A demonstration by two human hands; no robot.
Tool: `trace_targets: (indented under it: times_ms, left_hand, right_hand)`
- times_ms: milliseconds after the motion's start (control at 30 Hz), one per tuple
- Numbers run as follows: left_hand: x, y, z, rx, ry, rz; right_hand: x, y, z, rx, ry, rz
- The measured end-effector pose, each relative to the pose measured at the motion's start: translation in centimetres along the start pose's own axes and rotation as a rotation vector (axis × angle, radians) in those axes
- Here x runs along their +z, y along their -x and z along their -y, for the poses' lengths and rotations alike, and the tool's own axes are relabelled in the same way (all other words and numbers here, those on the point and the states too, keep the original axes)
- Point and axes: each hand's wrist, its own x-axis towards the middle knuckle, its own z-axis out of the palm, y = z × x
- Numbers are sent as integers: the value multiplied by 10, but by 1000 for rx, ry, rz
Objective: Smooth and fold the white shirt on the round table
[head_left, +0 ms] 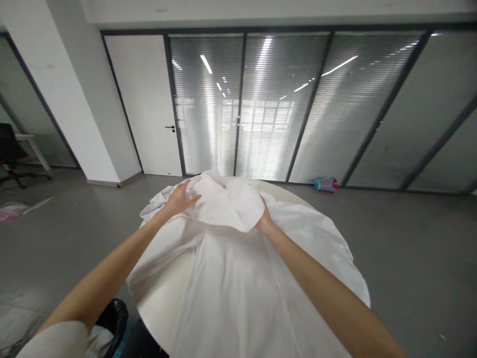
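Note:
A white shirt-like cloth (238, 268) lies spread over a round white table (164, 303). My left hand (181, 198) rests flat on the cloth's far left part, fingers stretched out on the fabric. My right hand (264, 219) is mostly hidden under a raised fold of the cloth (242, 204) at the far middle; only its back and wrist show, and the fabric drapes over the fingers. Both forearms reach out across the table from the near edge.
A glass partition with blinds (298, 104) and a white door (145, 104) stand behind the table. A blue and pink bottle (325, 184) lies on the grey floor. A black bin (114, 318) sits at the table's near left. A desk chair (11, 154) is far left.

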Motion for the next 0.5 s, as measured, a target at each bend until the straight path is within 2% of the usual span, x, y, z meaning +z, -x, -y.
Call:
trace_targets:
  times_ms: [33,100,167,233,300,333,400,433,500]
  left_hand:
    - [2,0,12,-68,14,48]
    - [2,5,24,-64,95,125]
    - [-2,14,24,12,203,91]
    - [-10,25,17,59,294,-16]
    - [-20,36,8,86,344,-117]
    - [-25,42,3,105,353,-151]
    - [-34,56,-4,161,336,-154]
    - [-38,63,-7,207,313,-92]
    - [-43,78,-9,315,257,181]
  right_hand:
    - [6,6,11,-108,39,-6]
    - [11,24,33,-394,219,-4]
    - [5,46,50,-640,441,-28]
    - [-14,69,58,-753,628,-56]
    - [-42,90,56,-719,793,-37]
    - [-58,99,54,-646,886,6]
    - [-92,115,47,-420,1082,182]
    - [-107,122,45,-299,1164,302]
    - [-132,133,44,-127,1278,520]
